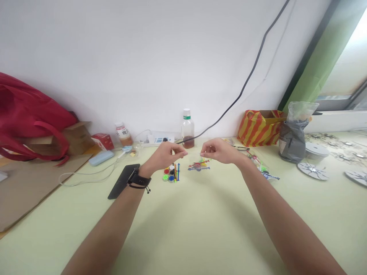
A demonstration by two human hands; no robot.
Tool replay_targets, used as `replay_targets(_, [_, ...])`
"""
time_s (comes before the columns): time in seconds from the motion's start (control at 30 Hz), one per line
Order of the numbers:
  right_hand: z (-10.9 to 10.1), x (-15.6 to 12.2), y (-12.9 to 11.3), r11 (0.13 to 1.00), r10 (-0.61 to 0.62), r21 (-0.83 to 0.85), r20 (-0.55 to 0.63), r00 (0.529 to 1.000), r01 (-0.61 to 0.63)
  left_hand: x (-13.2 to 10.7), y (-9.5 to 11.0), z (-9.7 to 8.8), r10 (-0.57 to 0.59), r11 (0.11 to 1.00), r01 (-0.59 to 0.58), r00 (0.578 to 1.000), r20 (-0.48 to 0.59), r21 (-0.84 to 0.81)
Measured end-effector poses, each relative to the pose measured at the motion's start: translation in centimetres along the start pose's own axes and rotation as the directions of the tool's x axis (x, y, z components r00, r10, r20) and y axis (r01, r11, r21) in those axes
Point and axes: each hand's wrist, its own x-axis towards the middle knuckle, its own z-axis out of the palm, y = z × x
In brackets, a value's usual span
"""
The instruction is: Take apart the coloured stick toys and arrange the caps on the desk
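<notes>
My left hand (168,156), with a black watch on its wrist, pinches with thumb and forefinger. Facing it, my right hand (216,151) is closed in a similar pinch. Between and just below the fingertips hangs what looks like a clear plastic bag (197,165) with red, blue, yellow and green plastic pieces in it; its edges are faint. Under my left hand, coloured round pieces (171,178) lie on the table beside thin coloured sticks (177,172). More bagged coloured pieces (263,170) rest beyond my right forearm.
On the pale green table (189,229) a black phone (123,181) lies near my left wrist. Against the wall stand a bottle of brown liquid (188,131) and a striped bag (259,128). A grey bag (292,141) and patterned discs (312,170) are at right, a red bag (31,110) at left.
</notes>
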Motion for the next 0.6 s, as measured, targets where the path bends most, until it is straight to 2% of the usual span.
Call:
replay_targets(0.13, [-0.7,-0.2,2.6,0.963,0.087,-0.240,-0.166,0.982,-0.126,-0.2,-1.8,-0.2,-0.040,0.997,0.045,0.995,-0.090,0.061])
replay_targets(0.2, [-0.6,0.0,3.9,0.901,0.150,-0.373,-0.217,0.965,-0.224,-0.3,-2.9,-0.1,-0.058,0.994,0.067,0.993,-0.100,0.087])
replay_targets(0.3, [1.0,0.3,5.5,0.773,0.270,-0.531,-0.218,0.938,-0.346,-0.4,-4.4,0.4,-0.077,0.990,0.083,0.995,-0.059,0.115])
replay_targets(0.37, [2.7,0.6,6.3,0.716,0.343,-0.578,-0.197,0.918,-0.392,-0.4,-5.3,0.9,-0.095,0.990,0.096,0.995,-0.010,0.103])
replay_targets(0.47, [5.1,0.7,7.4,0.683,0.404,-0.593,-0.180,0.897,-0.426,-0.5,-6.2,1.5,-0.138,0.987,0.133,0.989,0.060,0.087])
replay_targets(0.6, [6.2,0.4,8.7,0.650,0.439,-0.606,-0.191,0.878,-0.458,-0.8,-7.0,2.0,-0.186,0.973,0.173,0.980,0.075,0.153])
